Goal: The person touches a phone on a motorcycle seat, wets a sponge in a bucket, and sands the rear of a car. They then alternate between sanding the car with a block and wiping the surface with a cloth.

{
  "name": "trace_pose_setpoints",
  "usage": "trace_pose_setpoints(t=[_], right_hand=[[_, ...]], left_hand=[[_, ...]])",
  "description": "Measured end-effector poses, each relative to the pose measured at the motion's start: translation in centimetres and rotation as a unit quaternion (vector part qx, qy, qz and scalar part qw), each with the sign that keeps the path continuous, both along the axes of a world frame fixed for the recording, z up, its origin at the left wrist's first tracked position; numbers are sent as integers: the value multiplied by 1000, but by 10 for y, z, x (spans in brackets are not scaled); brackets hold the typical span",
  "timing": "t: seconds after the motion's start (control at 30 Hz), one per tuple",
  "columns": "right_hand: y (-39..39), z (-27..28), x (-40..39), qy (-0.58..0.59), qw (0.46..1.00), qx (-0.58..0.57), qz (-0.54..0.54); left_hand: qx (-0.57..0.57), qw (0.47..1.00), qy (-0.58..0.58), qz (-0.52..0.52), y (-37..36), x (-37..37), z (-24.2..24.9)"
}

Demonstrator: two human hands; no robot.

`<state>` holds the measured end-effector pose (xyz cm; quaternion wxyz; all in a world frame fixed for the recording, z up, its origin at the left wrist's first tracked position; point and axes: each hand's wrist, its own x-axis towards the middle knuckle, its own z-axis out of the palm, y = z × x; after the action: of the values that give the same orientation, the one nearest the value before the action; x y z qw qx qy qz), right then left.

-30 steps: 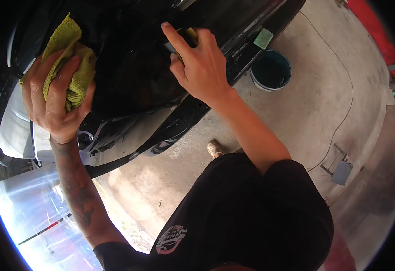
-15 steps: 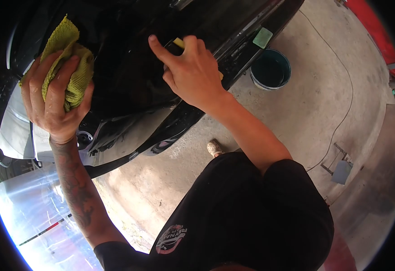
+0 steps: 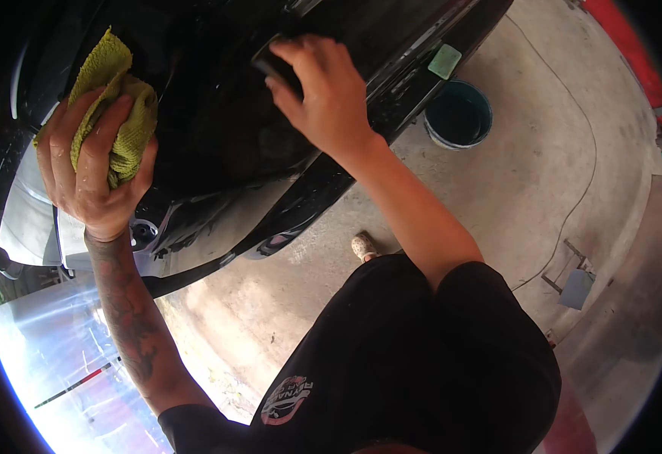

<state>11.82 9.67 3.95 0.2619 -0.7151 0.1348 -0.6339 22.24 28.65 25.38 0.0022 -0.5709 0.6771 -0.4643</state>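
The right hand [image 3: 323, 94], clenched on a dark pad [image 3: 270, 66], has slid toward 11 o'clock across the black car panel [image 3: 217, 113], hiding its yellow edge, while the left hand [image 3: 92, 163] stays gripping the yellow-green cloth [image 3: 115, 98].

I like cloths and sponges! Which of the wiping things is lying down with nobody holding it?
The small pale green square sponge lying on the black car's sill, above the teal bucket. The yellow-green towel is gripped in the left hand.

A yellow-green cloth [image 3: 111, 98] is seen on a shiny black car [image 3: 217, 113]. A dark green bucket [image 3: 458, 115] and a light green sponge [image 3: 444, 61] are seen by grey floor [image 3: 512, 197].
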Motion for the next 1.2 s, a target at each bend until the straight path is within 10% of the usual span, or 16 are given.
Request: trace_pose_setpoints(t=[1.2], right_hand=[[6, 1, 4, -12, 998, 51, -29]], left_hand=[[-4, 1000, 2, -11, -1, -1, -1]])
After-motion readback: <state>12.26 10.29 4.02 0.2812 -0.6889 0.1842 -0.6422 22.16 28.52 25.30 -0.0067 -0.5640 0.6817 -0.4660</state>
